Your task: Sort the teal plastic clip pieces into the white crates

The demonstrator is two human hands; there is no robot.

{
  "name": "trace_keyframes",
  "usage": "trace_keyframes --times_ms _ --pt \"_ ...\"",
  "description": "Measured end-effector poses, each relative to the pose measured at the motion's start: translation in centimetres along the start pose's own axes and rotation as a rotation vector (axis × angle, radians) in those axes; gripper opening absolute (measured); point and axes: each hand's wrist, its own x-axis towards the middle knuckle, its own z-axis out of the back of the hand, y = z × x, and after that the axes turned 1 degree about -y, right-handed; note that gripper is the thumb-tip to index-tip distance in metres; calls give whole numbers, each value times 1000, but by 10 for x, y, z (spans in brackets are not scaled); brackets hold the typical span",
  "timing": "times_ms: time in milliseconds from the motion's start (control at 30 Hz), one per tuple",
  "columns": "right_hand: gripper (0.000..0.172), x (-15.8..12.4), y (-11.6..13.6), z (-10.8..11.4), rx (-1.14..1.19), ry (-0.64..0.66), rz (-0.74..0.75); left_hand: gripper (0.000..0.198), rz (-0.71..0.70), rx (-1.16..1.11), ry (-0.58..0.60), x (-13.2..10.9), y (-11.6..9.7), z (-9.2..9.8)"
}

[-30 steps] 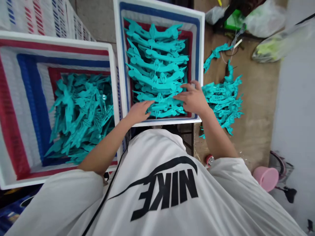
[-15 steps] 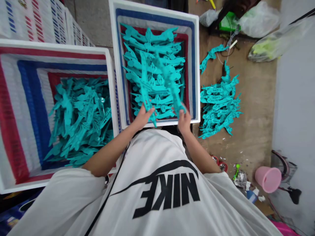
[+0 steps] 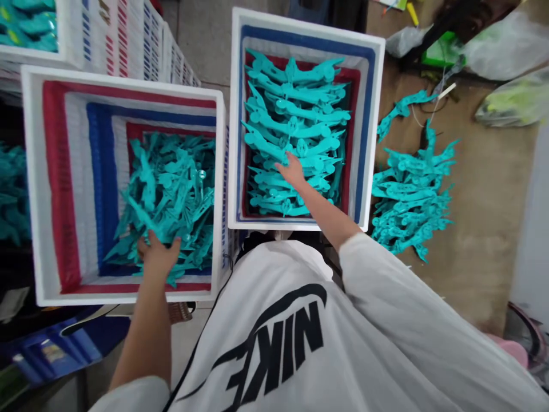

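Head view, nearest first: the person in the white T-shirt with black lettering (image 3: 351, 366) has one bare hand at each of two crates, so the step in hand looks to be handling pieces on both sides at once. At ten o'clock the left hand (image 3: 159, 257) is over a tangled heap of turquoise moulded plastic pieces (image 3: 165, 186), thumb and fingers parted; one piece runs up to the fingertips, but I can't tell whether it is gripped. That heap lies in a white plastic crate lined with red, white and blue striped sheeting (image 3: 219, 189). Toward twelve, the right hand (image 3: 295, 173) reaches over neat crosswise rows of matching turquoise pieces (image 3: 300, 117) in a second white lined crate (image 3: 234, 143), fingers spread and nothing visibly held. As I judge it, a lift from the heap would call for easing one piece clear of its neighbours, while the rows want a light touch to stay aligned. Beyond, at two o'clock, a brown tabletop (image 3: 484, 229) bears a layered pile of turquoise pieces (image 3: 412, 194); past that lies a clear plastic bag with yellow-green contents (image 3: 510, 103). Farther off, perforated white crates (image 3: 120, 40) stand at eleven, beside grey floor (image 3: 201, 46), and a pale wall (image 3: 532, 217) closes the room at two.
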Motion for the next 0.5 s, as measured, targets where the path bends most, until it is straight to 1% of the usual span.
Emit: trace_keyframes --times_ms 33,67,100,167,233,300,367,433,467,500 --pt "72 19 27 -24 -132 21 94 106 -31 -8 13 -11 -4 -4" --pt "70 36 50 -42 -247 34 152 101 -82 -21 23 -20 -10 -7" --pt "66 51 67 -55 -336 42 183 97 -154 -35 29 -29 -17 -9" --pt "59 71 87 -67 -435 69 193 87 -335 -63 31 -44 -32 -9" --pt "62 76 90 -66 -484 126 197 79 -495 -91 25 -56 -50 -2" --pt "69 65 85 -52 -535 205 212 75 -608 -117 25 -61 -73 8" --pt "76 40 80 -26 -575 319 281 74 -699 -148 32 -56 -102 15" --pt "78 4 80 10 -569 424 420 79 -770 -201 50 -42 -137 16" --pt "79 -17 81 31 -545 449 497 86 -791 -248 62 -34 -156 15" --pt "79 -38 84 51 -509 441 564 95 -797 -321 75 -27 -175 12"
